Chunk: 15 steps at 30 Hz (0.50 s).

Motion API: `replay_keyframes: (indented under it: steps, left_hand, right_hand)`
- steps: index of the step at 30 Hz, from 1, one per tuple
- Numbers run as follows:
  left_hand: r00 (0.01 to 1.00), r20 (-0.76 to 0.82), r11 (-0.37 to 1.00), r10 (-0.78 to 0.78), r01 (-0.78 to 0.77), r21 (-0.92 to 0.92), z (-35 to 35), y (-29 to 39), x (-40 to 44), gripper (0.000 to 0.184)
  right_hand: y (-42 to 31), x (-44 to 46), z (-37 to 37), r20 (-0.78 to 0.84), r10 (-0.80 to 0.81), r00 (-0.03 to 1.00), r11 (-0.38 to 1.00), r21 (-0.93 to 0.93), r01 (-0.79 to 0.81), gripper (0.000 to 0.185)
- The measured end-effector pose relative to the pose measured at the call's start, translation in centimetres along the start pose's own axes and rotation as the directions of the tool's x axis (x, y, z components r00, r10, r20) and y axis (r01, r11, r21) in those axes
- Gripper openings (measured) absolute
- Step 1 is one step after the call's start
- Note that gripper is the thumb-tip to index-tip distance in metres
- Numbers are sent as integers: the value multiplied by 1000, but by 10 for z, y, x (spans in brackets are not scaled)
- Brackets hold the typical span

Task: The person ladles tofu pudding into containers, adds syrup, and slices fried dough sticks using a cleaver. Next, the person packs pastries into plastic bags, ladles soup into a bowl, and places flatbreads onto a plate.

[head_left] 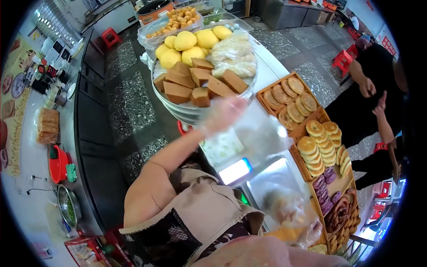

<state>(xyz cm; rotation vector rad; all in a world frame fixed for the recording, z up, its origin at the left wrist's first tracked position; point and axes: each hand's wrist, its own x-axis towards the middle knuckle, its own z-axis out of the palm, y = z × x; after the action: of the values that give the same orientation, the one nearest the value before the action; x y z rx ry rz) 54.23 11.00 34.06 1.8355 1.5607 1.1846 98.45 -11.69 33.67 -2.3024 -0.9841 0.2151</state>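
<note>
My left hand (227,115), smeared by motion, is over the scale area beside the brown cake wedges (178,92); its fingers cannot be made out. Next to it is a blurred sheet of clear plastic (267,135). Clear plastic covers my right hand (309,233), which is closed at the edge of a blurred clear plastic bag (284,207) with something pale inside. Under the bag lies the metal pan of a scale (275,178), its display (235,171) lit. Yellow buns (184,41) and wrapped pale food (233,53) share the round tray with the cake.
Wooden trays (296,153) on the right hold flat round breads (311,155), purple pieces (321,189) and brown coils (340,211). Beyond them stand people in dark clothes (371,89). A long counter (73,133) with a red basin (58,163) runs along the left.
</note>
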Motion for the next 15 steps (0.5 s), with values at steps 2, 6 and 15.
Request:
replay_keyframes:
  steps: [2, 6, 15]
  left_hand:
    - [945, -310, 994, 104, -111, -6, -84, -74, 51, 21]
    - [856, -516, 976, 40, 78, 204, -249, -195, 186, 23]
    - [873, -487, 871, -15, 251, 422, -362, -476, 422, 26]
  right_hand:
    - [-12, 0, 15, -185, -111, 976, 993, -52, 103, 17]
    - [-96, -39, 70, -670, -480, 567, 877, -356, 321, 25]
    - [-335, -120, 222, -243, -319, 916, 904, -368, 217, 32]
